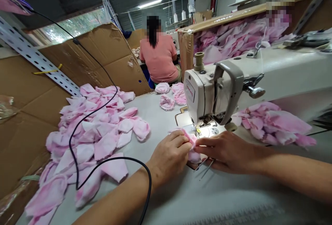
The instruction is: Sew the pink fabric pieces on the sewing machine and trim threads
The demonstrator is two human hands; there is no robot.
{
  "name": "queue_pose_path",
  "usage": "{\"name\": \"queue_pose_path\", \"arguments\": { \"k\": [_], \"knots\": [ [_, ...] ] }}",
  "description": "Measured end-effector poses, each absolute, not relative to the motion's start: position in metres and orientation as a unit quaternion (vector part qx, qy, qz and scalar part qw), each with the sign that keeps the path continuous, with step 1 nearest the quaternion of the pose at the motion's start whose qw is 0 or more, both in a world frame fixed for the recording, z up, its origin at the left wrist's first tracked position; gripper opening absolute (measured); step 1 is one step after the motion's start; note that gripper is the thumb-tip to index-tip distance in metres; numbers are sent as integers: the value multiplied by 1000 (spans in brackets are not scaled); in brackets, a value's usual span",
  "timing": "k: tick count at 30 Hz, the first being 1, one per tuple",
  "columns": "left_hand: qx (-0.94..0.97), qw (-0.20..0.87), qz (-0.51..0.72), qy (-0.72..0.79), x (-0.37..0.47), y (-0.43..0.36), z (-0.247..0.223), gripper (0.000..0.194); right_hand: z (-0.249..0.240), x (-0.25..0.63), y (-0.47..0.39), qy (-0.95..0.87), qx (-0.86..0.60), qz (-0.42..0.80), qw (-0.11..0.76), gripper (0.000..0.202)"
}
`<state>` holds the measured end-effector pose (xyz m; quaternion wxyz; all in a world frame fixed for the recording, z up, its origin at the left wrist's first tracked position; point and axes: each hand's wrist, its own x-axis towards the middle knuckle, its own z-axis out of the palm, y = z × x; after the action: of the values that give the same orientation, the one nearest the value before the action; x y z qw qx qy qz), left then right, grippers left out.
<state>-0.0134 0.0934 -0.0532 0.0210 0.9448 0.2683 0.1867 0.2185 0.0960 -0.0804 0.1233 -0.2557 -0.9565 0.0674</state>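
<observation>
My left hand (172, 154) is closed on a small pink and white fabric piece (193, 145), bunched just in front of the needle area of a white sewing machine (199, 95). From the other side, my right hand (228, 152) pinches the same fabric, its fingertips close to those of my left. Two thin metal prongs (204, 169) stick out from under the right hand; which tool they belong to is hidden. The lit presser foot (198, 131) is right behind the fabric.
A heap of pink fabric pieces (95, 131) covers the table's left side, with a black cable (70, 142) looping over it. More pieces (272, 123) lie under the machine arm. Several gathered pieces (167, 102) sit behind. Cardboard (95, 59) borders the table; a person (158, 59) sits beyond.
</observation>
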Motion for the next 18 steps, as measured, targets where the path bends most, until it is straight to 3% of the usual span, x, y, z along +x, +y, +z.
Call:
{"name": "queue_pose_path", "arguments": {
  "k": [10, 18],
  "knots": [
    [948, -31, 153, 276, -5, 93, -49, 12, -90, 221, 92, -939, -278, 120, 165, 24],
    [944, -56, 162, 281, -3, 84, -51, 21, -72, 215, 94, -922, -306, 186, 146, 40]
  ]
}}
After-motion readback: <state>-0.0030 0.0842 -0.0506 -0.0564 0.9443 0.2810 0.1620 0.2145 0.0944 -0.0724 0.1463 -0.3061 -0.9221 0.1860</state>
